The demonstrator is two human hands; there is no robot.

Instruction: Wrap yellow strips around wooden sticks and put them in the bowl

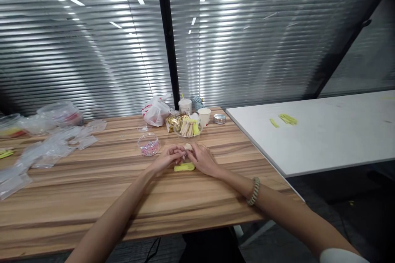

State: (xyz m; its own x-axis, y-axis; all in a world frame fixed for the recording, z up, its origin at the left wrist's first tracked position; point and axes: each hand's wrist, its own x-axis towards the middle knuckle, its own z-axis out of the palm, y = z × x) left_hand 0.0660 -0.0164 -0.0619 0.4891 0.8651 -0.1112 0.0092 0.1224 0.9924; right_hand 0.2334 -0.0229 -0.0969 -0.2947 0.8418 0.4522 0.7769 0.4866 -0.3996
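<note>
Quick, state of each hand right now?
Left hand: closed, fingertips on a small cream piece.
Right hand: closed, holding the same piece with the left.

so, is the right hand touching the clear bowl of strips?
Apart. The head view shows a plain strip of wooden tabletop between the right hand and the clear bowl, which sits farther back.

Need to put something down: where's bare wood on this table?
Bare wood lies between the plastic bags and the left hand, and in front of the yellow dough. The far edge is crowded around the clear bowl and white cups.
</note>
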